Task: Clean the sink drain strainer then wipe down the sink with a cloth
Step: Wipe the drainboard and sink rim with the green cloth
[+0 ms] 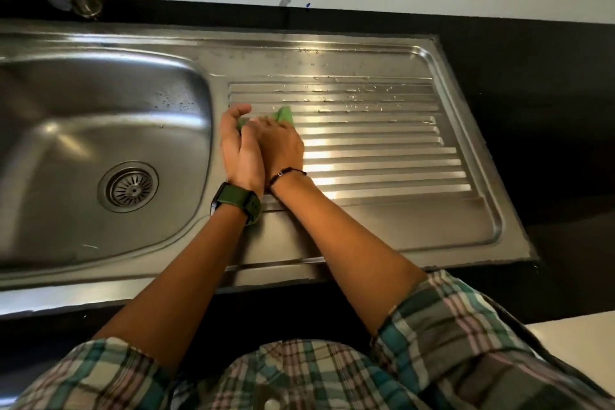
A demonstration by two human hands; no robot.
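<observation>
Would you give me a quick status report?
Both hands on green cloth, on ribbed drainboard. Strainer seated in drain. Nothing in the way.

Both forearms reach forward, the left hand (240, 149) and right hand (282, 146) pressed together, fingers curled.

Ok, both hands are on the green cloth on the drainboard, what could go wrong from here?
Water droplets sit on the far ribs of the drainboard, beyond the green cloth; short strokes may miss them. The left hand overlaps the right hand by the basin edge, so a push could slip in.
</observation>
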